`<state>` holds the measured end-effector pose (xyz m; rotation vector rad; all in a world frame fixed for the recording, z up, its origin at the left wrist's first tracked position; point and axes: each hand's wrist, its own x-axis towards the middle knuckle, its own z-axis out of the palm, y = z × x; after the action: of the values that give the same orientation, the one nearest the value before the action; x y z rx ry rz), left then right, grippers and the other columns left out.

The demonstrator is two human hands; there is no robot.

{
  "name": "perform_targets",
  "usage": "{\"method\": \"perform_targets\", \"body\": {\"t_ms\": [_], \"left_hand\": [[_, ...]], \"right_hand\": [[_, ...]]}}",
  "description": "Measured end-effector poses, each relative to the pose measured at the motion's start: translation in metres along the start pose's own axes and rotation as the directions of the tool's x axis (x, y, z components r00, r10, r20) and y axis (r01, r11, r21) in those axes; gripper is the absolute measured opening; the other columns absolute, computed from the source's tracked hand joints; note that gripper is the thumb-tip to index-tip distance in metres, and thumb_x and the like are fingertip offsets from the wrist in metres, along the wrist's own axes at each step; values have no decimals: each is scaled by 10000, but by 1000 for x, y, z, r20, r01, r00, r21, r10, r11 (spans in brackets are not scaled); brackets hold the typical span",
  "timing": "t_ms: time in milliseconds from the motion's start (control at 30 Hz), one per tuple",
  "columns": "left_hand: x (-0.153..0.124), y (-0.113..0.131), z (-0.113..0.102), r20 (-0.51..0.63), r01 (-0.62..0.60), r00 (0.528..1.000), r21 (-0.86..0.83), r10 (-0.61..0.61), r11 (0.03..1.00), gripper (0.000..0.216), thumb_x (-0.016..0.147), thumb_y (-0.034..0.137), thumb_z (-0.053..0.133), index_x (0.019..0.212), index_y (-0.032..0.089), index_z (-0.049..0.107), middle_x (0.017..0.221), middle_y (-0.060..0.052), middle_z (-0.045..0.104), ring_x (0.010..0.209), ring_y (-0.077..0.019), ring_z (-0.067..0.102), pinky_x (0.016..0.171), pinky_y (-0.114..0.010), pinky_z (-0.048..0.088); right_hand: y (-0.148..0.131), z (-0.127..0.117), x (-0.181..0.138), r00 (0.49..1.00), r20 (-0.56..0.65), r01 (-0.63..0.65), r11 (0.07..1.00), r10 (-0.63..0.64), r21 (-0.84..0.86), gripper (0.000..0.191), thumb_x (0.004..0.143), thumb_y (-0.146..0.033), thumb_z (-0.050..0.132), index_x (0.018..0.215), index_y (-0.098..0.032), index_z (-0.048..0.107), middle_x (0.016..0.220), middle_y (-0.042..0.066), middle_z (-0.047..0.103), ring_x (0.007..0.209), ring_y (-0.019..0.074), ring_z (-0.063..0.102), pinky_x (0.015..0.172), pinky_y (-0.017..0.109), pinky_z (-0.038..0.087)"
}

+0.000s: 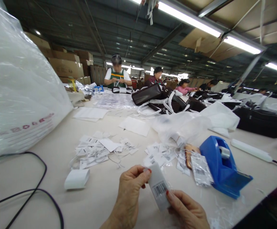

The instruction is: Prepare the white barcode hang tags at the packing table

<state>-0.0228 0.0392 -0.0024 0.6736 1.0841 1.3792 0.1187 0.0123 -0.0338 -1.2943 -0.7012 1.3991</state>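
Observation:
My left hand (128, 194) pinches the top of a white barcode tag (159, 187) low in the head view, thumb and fingers closed on it. From below, my right hand (187, 210) grips the same tag at its lower edge. Just beyond the hands, loose barcode tags (94, 149) and more tags (159, 154) lie scattered on the pale table (57, 149). A blue tape dispenser (223, 167) stands to the right of my hands, with small bagged tags (200, 170) leaning against it.
A big clear plastic bag (16, 82) fills the left side, and a black cable (33, 190) loops below it. A curled white label strip (77, 178) lies left of my hands. Black bags (148, 93) and other workers sit farther along the table.

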Motion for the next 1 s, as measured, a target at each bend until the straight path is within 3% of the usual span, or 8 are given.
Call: {"method": "perform_targets", "body": {"t_ms": [100, 333, 733, 1000], "left_hand": [[0, -2, 1, -12, 12, 1000, 19, -11, 1000, 123, 556, 250, 671, 508, 152, 615, 482, 33, 522, 513, -92, 384, 535, -241, 293], [-1, -6, 2, 21, 35, 999, 66, -37, 997, 113, 568, 239, 651, 516, 147, 609, 492, 35, 509, 521, -93, 381, 542, -243, 296], [-3, -6, 2, 32, 136, 990, -41, -135, 990, 92, 539, 205, 645, 499, 151, 581, 488, 39, 507, 492, -81, 380, 530, -236, 293], [-6, -4, 4, 58, 83, 994, 105, -89, 991, 121, 544, 235, 614, 486, 147, 554, 456, 36, 470, 474, -85, 357, 505, -246, 278]], "right_hand": [[-2, 2, 1, 999, 5, 50, 999, -50, -12, 319, 475, -429, 804, 591, -144, 719, 486, 0, 616, 445, 82, 462, 422, 159, 366], [-11, 15, -3, 997, 57, -55, 991, 48, 124, 275, 463, -346, 828, 609, -150, 703, 510, 5, 660, 448, 93, 532, 429, 154, 389], [-3, 19, 4, 999, 43, -39, 974, 30, 223, 235, 485, -316, 825, 645, -184, 714, 546, -15, 671, 523, 122, 583, 509, 181, 465], [-15, 10, 8, 993, 116, -31, 999, 28, 26, 277, 497, -336, 812, 647, -139, 687, 549, 8, 660, 511, 119, 563, 494, 185, 429]]}}
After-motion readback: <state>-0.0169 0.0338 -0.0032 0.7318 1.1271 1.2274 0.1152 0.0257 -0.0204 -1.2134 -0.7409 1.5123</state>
